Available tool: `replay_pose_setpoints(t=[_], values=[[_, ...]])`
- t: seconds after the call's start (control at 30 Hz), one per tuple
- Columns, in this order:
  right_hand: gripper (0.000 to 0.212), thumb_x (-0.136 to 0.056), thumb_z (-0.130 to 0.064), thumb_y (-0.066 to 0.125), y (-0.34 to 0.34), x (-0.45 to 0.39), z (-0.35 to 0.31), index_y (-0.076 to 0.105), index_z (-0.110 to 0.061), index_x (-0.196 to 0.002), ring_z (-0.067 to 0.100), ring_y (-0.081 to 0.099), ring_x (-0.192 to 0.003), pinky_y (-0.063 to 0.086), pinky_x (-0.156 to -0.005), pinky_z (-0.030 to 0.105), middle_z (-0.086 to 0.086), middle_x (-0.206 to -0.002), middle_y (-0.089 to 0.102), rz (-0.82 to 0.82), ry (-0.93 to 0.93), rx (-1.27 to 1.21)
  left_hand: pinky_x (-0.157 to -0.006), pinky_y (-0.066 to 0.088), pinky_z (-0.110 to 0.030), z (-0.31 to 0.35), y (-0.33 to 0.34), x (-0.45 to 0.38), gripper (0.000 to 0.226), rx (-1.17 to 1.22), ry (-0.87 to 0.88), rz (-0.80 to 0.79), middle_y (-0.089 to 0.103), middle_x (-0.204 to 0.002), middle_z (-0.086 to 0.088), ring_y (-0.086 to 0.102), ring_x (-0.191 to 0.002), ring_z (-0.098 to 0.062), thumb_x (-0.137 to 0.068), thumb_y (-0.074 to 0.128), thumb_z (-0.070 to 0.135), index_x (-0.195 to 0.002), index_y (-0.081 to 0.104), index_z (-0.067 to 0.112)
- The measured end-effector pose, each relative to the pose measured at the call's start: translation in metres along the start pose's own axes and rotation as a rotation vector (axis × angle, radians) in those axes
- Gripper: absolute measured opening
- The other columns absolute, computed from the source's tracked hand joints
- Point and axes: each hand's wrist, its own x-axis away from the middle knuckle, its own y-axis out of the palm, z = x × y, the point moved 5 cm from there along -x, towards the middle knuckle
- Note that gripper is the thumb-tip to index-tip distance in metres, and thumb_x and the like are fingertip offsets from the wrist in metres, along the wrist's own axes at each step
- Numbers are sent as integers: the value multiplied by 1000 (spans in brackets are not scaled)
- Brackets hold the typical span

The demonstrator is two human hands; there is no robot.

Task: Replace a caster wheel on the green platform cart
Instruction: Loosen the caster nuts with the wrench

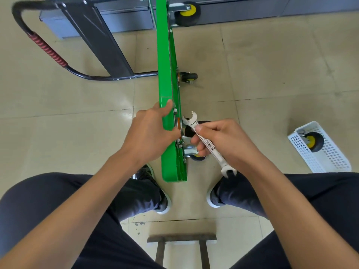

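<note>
The green platform cart stands on its edge on the floor, running away from me. My left hand grips its near edge, thumb on top. My right hand holds a silver combination wrench, whose open jaw points up beside the cart's underside. Just below the wrench head sits the near caster with its metal bracket, mostly hidden by my right hand. Two more casters show farther along: a small one and a yellow-hubbed one.
A white perforated basket at the right holds a spare yellow-hubbed wheel. The cart's folded black handle with a red grip lies on the floor at the left. My knees and shoes frame the cart's near end. A stool edge is below.
</note>
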Motion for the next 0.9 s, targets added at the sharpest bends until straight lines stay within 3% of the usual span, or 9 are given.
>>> replay_pose_setpoints(t=[0.1, 0.23, 0.33, 0.4, 0.43, 0.57, 0.67, 0.8, 0.9], values=[[25, -100, -7, 55, -5, 1, 0, 73, 2, -85, 17, 59, -52, 54, -55, 25, 16, -72, 68, 9, 32, 34, -81, 55, -24, 1, -2, 1, 69, 33, 6, -25, 49, -149, 0, 64, -80, -13, -89, 70, 27, -151, 41, 24], [25, -97, 7, 49, -7, 0, -3, 72, 1, -91, 18, 69, -65, 59, -64, 24, 20, -91, 73, -50, 100, 20, -90, 56, -30, -1, -5, 0, 70, 68, 4, -60, 48, -151, 2, 68, -96, -16, -88, 73, 30, -150, 43, 23], [25, -97, 11, 46, -6, -2, -8, 65, 9, -114, 23, 73, -71, 62, -69, 29, 23, -99, 73, -71, 101, 20, -98, 53, -34, -2, -7, -3, 69, 62, 6, -84, 45, -152, 4, 67, -106, -17, -88, 74, 34, -149, 44, 23], [44, -96, 13, 47, -5, -3, -9, 49, -4, -136, 30, 74, -72, 63, -67, 35, 27, -101, 70, -64, 96, -18, -103, 49, -34, -2, -10, -5, 67, 60, 24, -91, 50, -148, 5, 65, -112, -17, -88, 73, 35, -148, 46, 22], [47, -96, 13, 49, -3, -2, -12, 48, -13, -135, 33, 75, -73, 64, -67, 38, 29, -101, 69, -67, 87, -18, -104, 48, -33, -3, -11, -6, 66, 60, 24, -96, 53, -146, 4, 65, -113, -16, -88, 73, 36, -147, 47, 22], [22, -98, 11, 46, 6, 3, -23, 63, 1, -107, 34, 75, -75, 64, -67, 37, 33, -99, 69, -97, 29, -128, -98, 47, -25, -5, -17, -10, 59, 36, 10, -103, 64, -133, -2, 67, -103, -12, -90, 71, 36, -144, 51, 24], [32, -100, 10, 36, 6, 5, -25, 63, 5, -117, 36, 75, -93, 63, -79, 38, 28, -103, 73, -197, 78, -321, -80, 46, -18, -8, -23, -16, 49, 23, 16, -104, 72, -115, 2, 67, -82, -12, -92, 68, 35, -140, 57, 27], [37, -88, 10, 58, 2, 6, -27, 60, 5, -125, 27, 73, -96, 58, -93, 41, 17, -101, 73, -298, 25, -377, -102, 49, -32, -12, -29, -32, 42, 76, 44, -91, 66, -131, 4, 60, -75, 1, -93, 68, 30, -135, 62, 26], [26, -91, -14, 68, -6, -6, -27, 67, 2, -112, 20, 67, -81, 59, -88, 33, 8, -84, 68, -111, -66, -139, -93, 56, -34, -14, -27, -49, 46, 132, 52, -113, 61, -137, 3, 66, -94, -3, -94, 68, 26, -139, 58, 27]])
